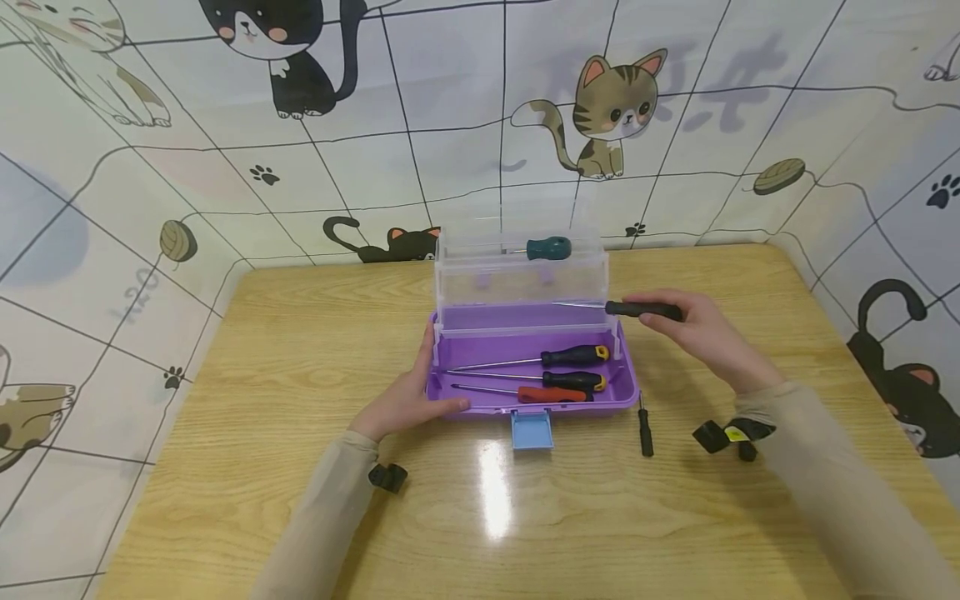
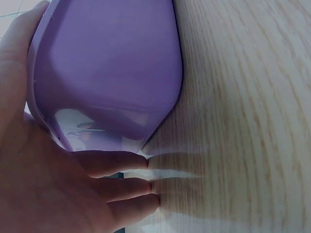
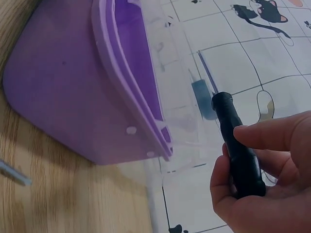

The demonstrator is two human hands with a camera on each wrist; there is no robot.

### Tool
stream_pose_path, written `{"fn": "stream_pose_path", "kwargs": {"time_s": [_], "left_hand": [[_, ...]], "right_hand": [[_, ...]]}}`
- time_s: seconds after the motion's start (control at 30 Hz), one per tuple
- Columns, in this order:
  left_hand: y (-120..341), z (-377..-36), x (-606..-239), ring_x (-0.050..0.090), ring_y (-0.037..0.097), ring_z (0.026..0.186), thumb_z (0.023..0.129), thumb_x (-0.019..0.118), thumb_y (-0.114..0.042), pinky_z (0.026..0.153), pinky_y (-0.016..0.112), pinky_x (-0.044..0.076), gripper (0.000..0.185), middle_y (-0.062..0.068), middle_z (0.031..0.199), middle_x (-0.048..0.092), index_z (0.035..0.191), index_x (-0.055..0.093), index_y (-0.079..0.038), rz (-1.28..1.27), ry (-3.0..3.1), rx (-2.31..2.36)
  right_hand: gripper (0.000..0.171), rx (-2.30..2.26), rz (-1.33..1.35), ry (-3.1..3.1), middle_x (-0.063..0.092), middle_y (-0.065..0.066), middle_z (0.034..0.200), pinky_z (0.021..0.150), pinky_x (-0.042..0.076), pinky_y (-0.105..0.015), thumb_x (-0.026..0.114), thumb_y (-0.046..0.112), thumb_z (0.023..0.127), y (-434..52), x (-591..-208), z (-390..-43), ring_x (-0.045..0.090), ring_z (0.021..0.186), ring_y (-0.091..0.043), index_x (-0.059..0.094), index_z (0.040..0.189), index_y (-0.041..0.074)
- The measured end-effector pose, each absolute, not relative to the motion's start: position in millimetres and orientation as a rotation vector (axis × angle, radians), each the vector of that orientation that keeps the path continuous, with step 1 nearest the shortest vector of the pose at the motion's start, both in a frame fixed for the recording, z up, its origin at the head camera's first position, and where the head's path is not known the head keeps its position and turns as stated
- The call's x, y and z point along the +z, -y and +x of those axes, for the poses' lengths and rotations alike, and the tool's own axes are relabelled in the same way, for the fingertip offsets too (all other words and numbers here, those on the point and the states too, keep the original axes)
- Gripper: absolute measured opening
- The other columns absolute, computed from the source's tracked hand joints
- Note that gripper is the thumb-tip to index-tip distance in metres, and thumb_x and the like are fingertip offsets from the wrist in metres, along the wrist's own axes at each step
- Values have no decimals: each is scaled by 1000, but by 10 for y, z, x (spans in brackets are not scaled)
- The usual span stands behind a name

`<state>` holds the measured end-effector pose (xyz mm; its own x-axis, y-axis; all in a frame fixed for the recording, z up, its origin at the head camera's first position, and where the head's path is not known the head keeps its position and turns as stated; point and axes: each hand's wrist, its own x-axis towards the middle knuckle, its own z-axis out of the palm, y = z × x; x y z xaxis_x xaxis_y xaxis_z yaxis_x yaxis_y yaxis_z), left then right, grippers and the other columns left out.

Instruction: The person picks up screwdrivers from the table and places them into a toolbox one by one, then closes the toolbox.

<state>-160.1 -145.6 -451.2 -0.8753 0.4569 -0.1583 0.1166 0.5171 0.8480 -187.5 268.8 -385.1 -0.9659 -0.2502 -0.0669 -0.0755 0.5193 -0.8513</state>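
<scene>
A purple toolbox (image 1: 622, 392) with clear fold-out trays (image 1: 521, 279) stands open on the wooden table. Three screwdrivers (image 1: 558, 375) lie in its bottom, and a teal-handled one (image 1: 547, 247) lies in the top tray. My left hand (image 1: 408, 400) rests against the box's left end (image 2: 112, 68), fingers straight along the table and thumb at the front rim. My right hand (image 1: 693, 325) grips a black-handled screwdriver (image 1: 643, 309) at the box's right side, its shaft pointing left over the middle tray. In the right wrist view the fingers (image 3: 262, 138) wrap the black handle (image 3: 238, 155).
A small black screwdriver (image 1: 644, 429) lies on the table right of the blue latch (image 1: 532, 429). Wrist-camera mounts sit by both sleeves. Cat-patterned walls close the table's back and sides; bare wood lies in front.
</scene>
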Motion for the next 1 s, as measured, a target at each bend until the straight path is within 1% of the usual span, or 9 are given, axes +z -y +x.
{"fn": "stream_pose_path", "kwargs": {"time_s": [0.2,0.33,0.4,0.53,0.63,0.7,0.77,0.87,1.0], "left_hand": [[1454,-1602,-4507,38,41,131,78,81,-38,108,51,29,126,15,159,11,151,-22,-32,486,-2388,1323],[1447,-1604,-4500,37,41,132,79,80,-37,109,50,28,126,13,159,9,150,-23,-34,492,-2383,1324],[1444,-1604,-4496,38,41,131,79,80,-36,108,50,29,126,14,159,9,149,-24,-34,499,-2383,1322],[1449,-1602,-4500,40,42,130,78,81,-36,108,50,29,126,16,158,12,149,-24,-35,498,-2387,1322],[1456,-1603,-4514,38,40,131,78,81,-36,109,50,29,127,15,159,12,149,-24,-35,492,-2382,1336],[1456,-1602,-4521,37,40,133,78,81,-35,109,50,28,127,14,159,11,150,-23,-35,494,-2375,1349],[1455,-1599,-4522,35,39,134,78,81,-35,109,50,27,126,12,159,9,150,-23,-34,495,-2371,1356],[1453,-1595,-4519,34,39,134,78,81,-35,110,50,26,126,12,159,9,149,-23,-37,495,-2372,1359],[1451,-1592,-4516,33,39,135,78,81,-34,110,50,26,126,11,160,7,149,-23,-37,494,-2374,1360]], "right_hand": [[37,-1410,-309,-2549,53,-16,136,86,41,-23,56,18,99,-2584,-3825,-1905,50,114,-20,57,134,5],[36,-1407,-331,-2536,52,-16,136,87,42,-24,55,15,100,-2527,-3824,-1933,50,115,-25,57,134,4],[35,-1412,-337,-2518,51,-16,137,89,42,-26,55,14,100,-2501,-3824,-1943,49,117,-26,57,134,4],[35,-1426,-343,-2496,51,-16,137,88,42,-27,54,14,100,-2435,-3820,-1960,49,117,-27,57,133,5],[34,-1425,-350,-2499,52,-16,135,81,43,-25,54,12,100,-2379,-3818,-1975,49,109,-25,59,132,5],[33,-1427,-354,-2493,53,-17,134,77,43,-26,54,11,99,-2343,-3814,-1985,49,102,-25,59,132,5],[33,-1425,-353,-2478,52,-17,134,75,42,-27,54,10,99,-2313,-3810,-1996,48,99,-25,59,132,5],[34,-1433,-347,-2455,52,-18,134,74,42,-29,54,10,99,-2271,-3793,-2010,47,97,-26,58,133,4],[34,-1433,-351,-2446,51,-17,135,80,42,-29,54,10,99,-2225,-3781,-2032,49,104,-25,58,133,5]]}}
